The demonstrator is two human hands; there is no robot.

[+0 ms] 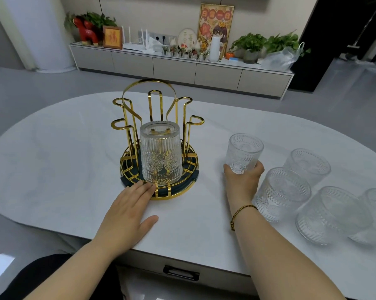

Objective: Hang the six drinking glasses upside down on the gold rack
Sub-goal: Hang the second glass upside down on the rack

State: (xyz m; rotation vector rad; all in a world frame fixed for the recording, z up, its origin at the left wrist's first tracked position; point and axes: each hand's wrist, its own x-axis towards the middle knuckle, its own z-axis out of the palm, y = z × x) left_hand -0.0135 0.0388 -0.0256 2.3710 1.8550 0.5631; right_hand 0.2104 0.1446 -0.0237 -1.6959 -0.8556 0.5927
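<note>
1. The white oval table (63, 169) fills the middle of the view; its near edge at 6 o'clock is partly hidden behind both forearms.
2. The gold rack (159, 135) stands at the table's centre on a round dark base. Five of its looped prongs are bare, and the near one is seen only dimly through glass.
3. An inverted glass (161, 152) sits mouth-down over that near prong, its rim low on the base.
4. The left hand (128, 211) lies flat on the table at 6 o'clock from the rack, its grip released, with fingertips touching the base rim.
5. The right hand (243, 180), at 3 o'clock from the rack, has its grip closed around the bottom of an upright held glass (244, 152); whether that glass is lifted off the table cannot be told.
6. Four more glasses stand upright at 4 o'clock: a near-left glass (282, 193) just beside the right wrist, a far glass (308, 167), a front glass (332, 215), and an edge glass (375, 215) cut off by the frame.
7. A braided bracelet (240, 215) circles the right wrist.
</note>
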